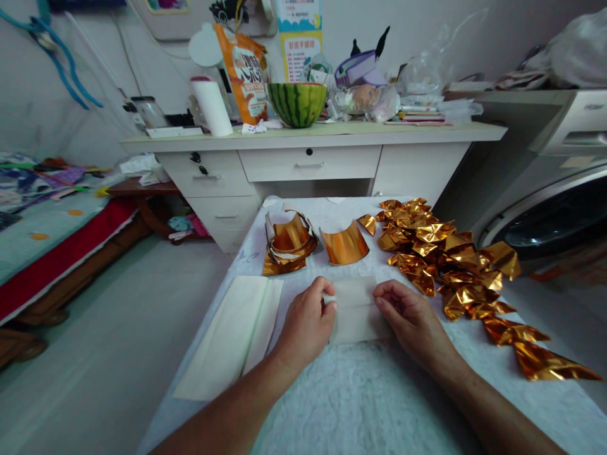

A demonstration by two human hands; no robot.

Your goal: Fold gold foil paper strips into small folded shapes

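Note:
Between my hands a pale sheet of paper (356, 309) with a crease across it is held just over the table. My left hand (310, 319) pinches its left edge between thumb and curled fingers. On the opposite edge, the thumb and fingertips of my right hand (410, 316) close on the paper. A stack of white paper sheets (222, 338) lies to the left, partly behind my left forearm. Beyond my hands rest a curved gold foil sheet (346, 245) and a curled bundle of gold foil sheets (290, 240).
A heap of folded gold foil pieces (441, 253) covers the table's right side. Behind stands a white desk (308, 136) bearing a watermelon half (297, 104), an orange snack bag (243, 76) and a paper roll (212, 107). A washing machine (569, 151) is at right, a bed (57, 234) at left.

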